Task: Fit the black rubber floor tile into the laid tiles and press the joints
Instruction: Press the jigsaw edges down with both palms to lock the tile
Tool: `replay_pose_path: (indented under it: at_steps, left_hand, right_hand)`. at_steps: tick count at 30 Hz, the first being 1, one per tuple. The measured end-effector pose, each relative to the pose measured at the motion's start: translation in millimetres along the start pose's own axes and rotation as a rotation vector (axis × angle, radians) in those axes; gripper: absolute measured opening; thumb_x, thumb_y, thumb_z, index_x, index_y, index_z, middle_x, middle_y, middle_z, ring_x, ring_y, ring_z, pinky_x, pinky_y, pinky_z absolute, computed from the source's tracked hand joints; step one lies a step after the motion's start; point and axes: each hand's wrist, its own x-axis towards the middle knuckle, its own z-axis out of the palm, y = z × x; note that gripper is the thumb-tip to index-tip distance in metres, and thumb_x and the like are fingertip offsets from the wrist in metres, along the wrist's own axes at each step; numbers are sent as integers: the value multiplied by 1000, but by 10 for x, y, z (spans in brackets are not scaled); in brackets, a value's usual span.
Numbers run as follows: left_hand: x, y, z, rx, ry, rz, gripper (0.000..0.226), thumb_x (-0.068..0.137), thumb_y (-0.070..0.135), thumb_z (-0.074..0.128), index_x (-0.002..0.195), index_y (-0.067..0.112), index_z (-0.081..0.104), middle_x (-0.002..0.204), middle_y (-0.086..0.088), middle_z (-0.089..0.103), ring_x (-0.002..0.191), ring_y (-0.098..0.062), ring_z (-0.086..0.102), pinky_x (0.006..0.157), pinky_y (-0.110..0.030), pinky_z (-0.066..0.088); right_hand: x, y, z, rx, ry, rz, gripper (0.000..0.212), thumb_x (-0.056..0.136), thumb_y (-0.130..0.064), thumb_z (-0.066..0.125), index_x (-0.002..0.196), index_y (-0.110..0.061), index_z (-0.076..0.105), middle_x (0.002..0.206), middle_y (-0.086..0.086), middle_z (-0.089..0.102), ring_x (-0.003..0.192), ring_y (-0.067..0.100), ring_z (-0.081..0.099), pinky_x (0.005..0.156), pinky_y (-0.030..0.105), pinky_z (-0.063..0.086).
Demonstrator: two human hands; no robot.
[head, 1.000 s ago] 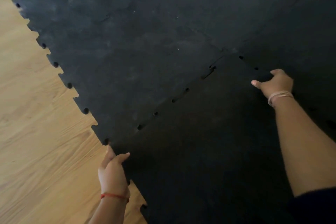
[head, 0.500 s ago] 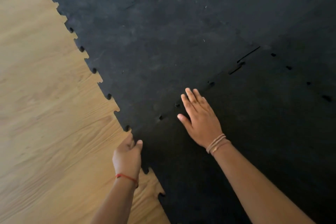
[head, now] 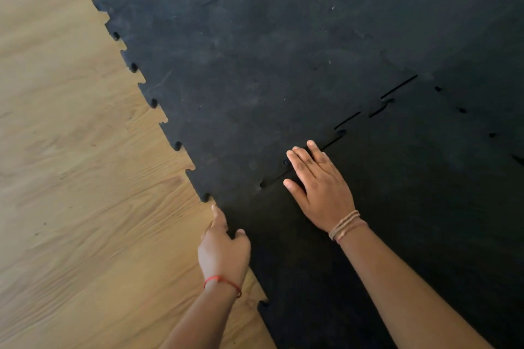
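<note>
On wood floor (head: 85,207), right hand (head: 320,187) flat on tile (head: 397,221), left hand (head: 224,252) gripping its edge

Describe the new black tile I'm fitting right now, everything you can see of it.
The new tile is darker and cleaner than the dusty laid tiles, rubbery and matte, lying flat at lower right. Its puzzle-tab edge meets the wooden floor. The upper-left joint shows open slits, not fully seated; small gaps dot the right joint. The right hand lies flat at the seam; the left hand grips its corner edge.

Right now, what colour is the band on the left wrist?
Red, a thin thread band, clear in the head view.
</note>
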Motion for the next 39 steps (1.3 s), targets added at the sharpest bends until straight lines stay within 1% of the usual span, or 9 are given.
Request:
replay_pose_path:
  at_steps: [7, 11, 13, 15, 17, 20, 24, 33, 39]
  left_hand:
    - [-34, 2, 20, -132, 37, 7, 76, 82, 11, 56, 147, 22, 16, 135, -10, 54, 72, -19, 62, 70, -32, 48]
    - [51, -12, 28, -26, -52, 13, 73, 85, 16, 52, 147, 15, 14, 129, -15, 55, 83, -28, 63, 73, -35, 48]
    - [74, -20, 10, -12, -90, 30, 74, 87, 21, 53, 147, 15, 11, 139, -11, 46, 74, -15, 59, 70, -31, 44]
    - [75, -60, 1, 5, -126, 63, 76, 90, 30, 50, 148, 15, 3, 151, -9, 31, 93, -9, 58, 83, -28, 44]
    - [39, -142, 21, 74, -128, 174, 77, 93, 42, 38, 146, 14, -10, 159, -8, 6, 143, -19, 20, 113, -28, 24]
    - [13, -313, 33, 359, -37, 517, 70, 89, 54, 10, 142, 15, -13, 156, -8, -11, 135, -11, -35, 113, -22, -15]
    - [156, -440, -86, 656, -75, 816, 58, 95, 42, 12, 139, 8, 29, 148, -8, 29, 142, -9, -17, 110, -30, 6]
    - [258, -403, -185, 711, -165, 873, 54, 95, 39, 19, 136, 9, 37, 145, -7, 35, 144, -15, -2, 108, -31, 13]
    - [301, -319, -201, 791, -246, 877, 54, 86, 40, 32, 124, 11, 57, 133, -7, 55, 122, -22, 52, 103, -33, 21]
  right_hand:
    - [13, 1, -4, -12, 14, 12, 54, 94, -41, 35, 134, -8, 48, 136, 9, 55, 134, 31, 39, 106, 43, 33]
    - [9, -10, 30, -39, 6, 1, 55, 93, -40, 33, 133, -7, 49, 136, 10, 54, 134, 31, 39, 106, 43, 34]
    - [13, -12, 29, -58, 18, 3, 55, 93, -40, 33, 134, -6, 48, 137, 11, 53, 134, 31, 39, 106, 44, 33]
    - [16, -16, 3, -77, 1, 3, 59, 93, -43, 31, 138, -6, 42, 144, 12, 44, 136, 31, 34, 108, 43, 30]
    - [-48, -58, 3, -93, -41, -58, 66, 93, -49, 29, 143, -6, 29, 151, 12, 30, 140, 30, 25, 113, 41, 23]
    - [-306, -251, 98, -92, -129, -329, 72, 91, -55, 33, 144, -7, 26, 152, 12, 23, 142, 28, 21, 116, 40, 20]
    - [-479, -326, 149, -138, -209, -516, 75, 90, -58, 32, 142, -5, 26, 151, 11, 22, 141, 25, 21, 112, 38, 20]
    - [-387, -421, 5, -184, -352, -467, 82, 79, -66, 44, 135, -7, 37, 143, 13, 43, 133, 25, 40, 103, 44, 40]
    - [-255, -543, -90, -202, -503, -409, 92, 70, -69, 57, 134, -9, 30, 145, 12, 35, 135, 26, 33, 106, 43, 30]
